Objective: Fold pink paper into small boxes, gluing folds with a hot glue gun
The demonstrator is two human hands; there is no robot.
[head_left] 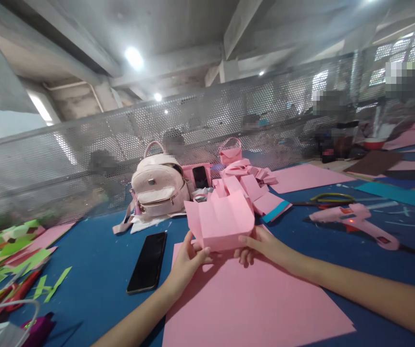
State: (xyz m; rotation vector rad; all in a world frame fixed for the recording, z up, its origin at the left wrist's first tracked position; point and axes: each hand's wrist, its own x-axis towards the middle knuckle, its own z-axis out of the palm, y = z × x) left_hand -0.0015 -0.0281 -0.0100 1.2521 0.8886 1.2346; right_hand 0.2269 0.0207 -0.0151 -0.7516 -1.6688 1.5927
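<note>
Between my two hands is a folded pink paper piece point(225, 219), box-like at the bottom with a creased flap standing up at the back. My left hand point(195, 255) grips its lower left corner, thumb in front. At the lower right edge, my right hand point(260, 245) pinches it with the thumb on the front face and the other fingers curled below. Under both hands lies a large pink sheet point(258, 299). Right behind the held piece are folded pink paper pieces point(252, 188) in a pile, topped by a small pink paper handbag point(231, 153).
A black phone point(148, 262) lies left of the sheet, below a white backpack point(159, 185). At right are a pink glue gun point(359, 221) with a lit red light and scissors point(332, 197). Green paper scraps point(54, 284) and red-handled scissors point(21, 289) lie left. A perforated metal screen point(200, 115) stands behind.
</note>
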